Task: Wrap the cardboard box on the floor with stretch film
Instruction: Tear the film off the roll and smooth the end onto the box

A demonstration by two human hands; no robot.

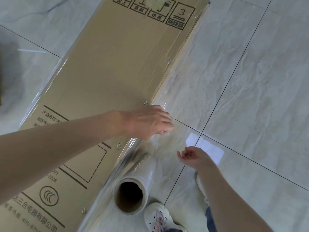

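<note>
Cardboard, long, flat and brown with black printed symbols [107, 77], lies on the pale marbled tile floor [250, 81], already glossy under clear stretch film [168, 91] that spills off its right edge onto the tiles. The left hand [147, 123] reaches across that edge, fingers curled down onto the film near the box's side, seemingly pinching it. The right hand [190, 156] hovers apart from everything, fingers loosely curled, holding nothing I can make out. The roll of clear film on its brown cardboard core [133, 186] rests on the floor just beside the box. The step looks like freeing or tucking the film's edge; next, the roll likely needs lifting and pulling taut. A white shoe [158, 216] sits near the roll and could snag it.
</note>
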